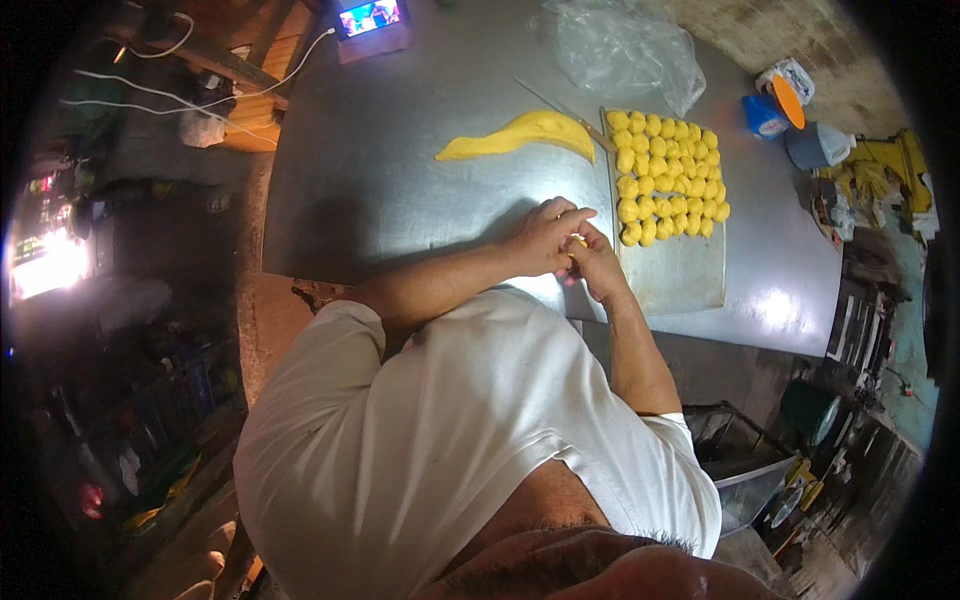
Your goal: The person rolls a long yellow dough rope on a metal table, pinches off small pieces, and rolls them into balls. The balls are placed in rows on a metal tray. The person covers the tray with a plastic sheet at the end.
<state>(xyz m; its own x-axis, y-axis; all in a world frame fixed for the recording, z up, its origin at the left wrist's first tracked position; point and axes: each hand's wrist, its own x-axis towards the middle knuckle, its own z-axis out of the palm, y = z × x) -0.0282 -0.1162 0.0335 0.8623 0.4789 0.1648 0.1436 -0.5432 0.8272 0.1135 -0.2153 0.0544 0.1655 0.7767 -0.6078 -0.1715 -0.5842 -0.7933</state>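
Note:
My left hand (541, 236) and my right hand (600, 262) meet over the near edge of a metal table (360, 202). Between them they hold a small piece of yellow dough (579, 243), mostly covered by the fingers. Just right of my right hand is a metal tray (675, 281). Rows of yellow dough balls (667, 176) fill its far part, while bare metal shows at its near end. Beyond my hands lies a long, curved strip of yellow dough (525, 135). A knife (570, 116) lies behind the strip, its handle reaching the tray's corner.
A clear plastic bag (622, 56) rests at the table's far side. At the back right stand a blue container (765, 116), an orange disc-shaped item (788, 101) and a jug (821, 146). A lit phone (369, 16) with a white cable (304, 64) sits at the far left.

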